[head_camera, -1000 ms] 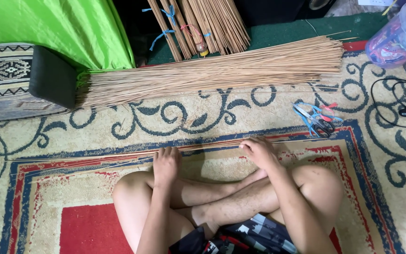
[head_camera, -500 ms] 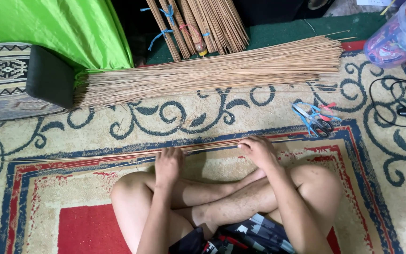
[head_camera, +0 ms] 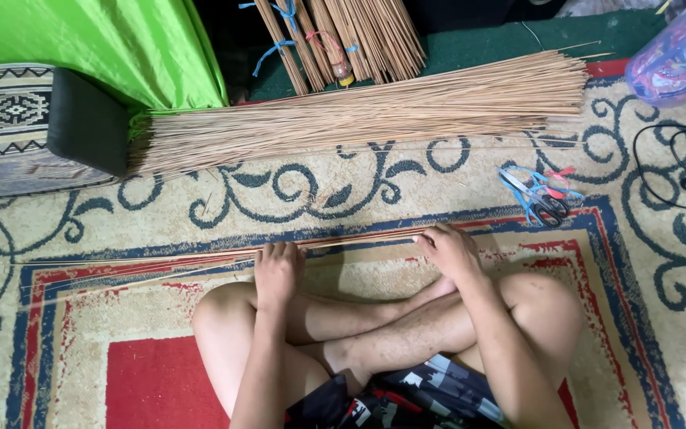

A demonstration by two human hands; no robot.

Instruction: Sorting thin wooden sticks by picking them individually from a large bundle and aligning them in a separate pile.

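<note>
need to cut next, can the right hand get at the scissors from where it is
Probably yes. The scissors lie on the carpet just beyond and to the right of the right hand, with bare carpet between them. The hand is on the thin sticks, so it would have to let go first.

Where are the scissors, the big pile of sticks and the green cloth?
Scissors [head_camera: 535, 199]: head view, on the blades near the pivot.
Stick pile [head_camera: 359, 115]: head view, on the middle of the bundle.
Green cloth [head_camera: 97, 36]: head view, on its broad flat face.
</note>
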